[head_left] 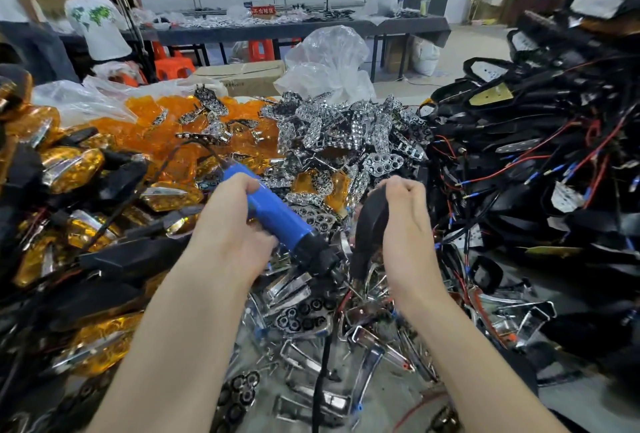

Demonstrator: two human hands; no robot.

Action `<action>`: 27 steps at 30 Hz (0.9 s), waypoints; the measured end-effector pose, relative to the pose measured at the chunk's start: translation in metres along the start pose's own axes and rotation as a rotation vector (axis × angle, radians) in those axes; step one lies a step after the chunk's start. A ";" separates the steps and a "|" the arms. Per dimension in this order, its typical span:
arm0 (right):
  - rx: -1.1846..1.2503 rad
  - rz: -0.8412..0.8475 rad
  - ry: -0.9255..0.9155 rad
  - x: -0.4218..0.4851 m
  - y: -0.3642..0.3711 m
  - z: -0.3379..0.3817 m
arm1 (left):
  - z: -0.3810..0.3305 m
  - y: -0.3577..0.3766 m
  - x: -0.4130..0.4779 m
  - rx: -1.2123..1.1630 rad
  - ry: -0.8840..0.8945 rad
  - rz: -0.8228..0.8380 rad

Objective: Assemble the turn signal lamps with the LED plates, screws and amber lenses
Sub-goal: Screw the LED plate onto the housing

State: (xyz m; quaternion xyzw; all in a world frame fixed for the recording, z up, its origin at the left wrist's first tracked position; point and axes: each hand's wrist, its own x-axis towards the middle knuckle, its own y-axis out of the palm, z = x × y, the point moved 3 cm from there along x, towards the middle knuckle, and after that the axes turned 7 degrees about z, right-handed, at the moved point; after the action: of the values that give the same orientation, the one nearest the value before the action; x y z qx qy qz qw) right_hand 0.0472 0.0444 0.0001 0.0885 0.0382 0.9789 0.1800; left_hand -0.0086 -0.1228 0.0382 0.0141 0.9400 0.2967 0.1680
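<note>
Head view: left hand (239, 224) is wrapped around a blue power screwdriver (277, 216), with its black nose angled down toward the right hand (405, 218). That hand has its fingers curled over 1 black lamp shell (372, 221), held on edge right beside the driver's nose. Can't tell if the bit actually touches it.

Just past both hands sits a heap of shiny LED plates (346, 134). Past the left hand is a heap of loose amber lenses (162, 134), and further left of it are finished lamps (69, 169). Right of the right hand there's a tangle of black shells (536, 169) with red wires. Under the wrists lie chrome trim pieces (294, 294).
</note>
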 end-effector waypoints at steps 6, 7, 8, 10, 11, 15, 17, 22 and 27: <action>-0.005 -0.050 -0.207 0.007 -0.018 0.024 | 0.004 0.012 -0.009 0.571 0.200 -0.027; -0.009 -0.019 -0.237 0.006 -0.015 0.027 | 0.009 0.016 -0.011 0.711 0.250 0.005; -0.021 0.014 -0.252 0.004 -0.012 0.028 | 0.015 0.019 -0.013 0.850 0.285 0.046; -0.057 0.064 -0.245 0.001 -0.005 0.027 | 0.025 0.020 -0.013 1.138 0.317 0.113; -0.056 0.072 -0.242 0.001 -0.002 0.025 | 0.028 0.020 -0.011 1.273 0.305 0.133; -0.072 0.022 -0.250 0.002 -0.002 0.022 | 0.036 0.023 -0.012 1.554 0.274 0.239; -0.065 -0.041 -0.278 0.003 -0.004 0.022 | 0.034 0.027 -0.018 1.562 0.340 0.328; -0.205 -0.152 -0.404 0.000 0.001 0.034 | 0.040 0.040 -0.037 1.466 0.391 0.611; -0.217 -0.160 -0.522 -0.002 -0.002 0.070 | 0.041 0.059 -0.054 1.219 0.511 0.657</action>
State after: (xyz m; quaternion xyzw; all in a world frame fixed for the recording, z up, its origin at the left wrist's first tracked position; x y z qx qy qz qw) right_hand 0.0631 0.0480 0.0682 0.3142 -0.1073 0.9042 0.2686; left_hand 0.0513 -0.0581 0.0564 0.3162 0.8951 -0.2494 -0.1914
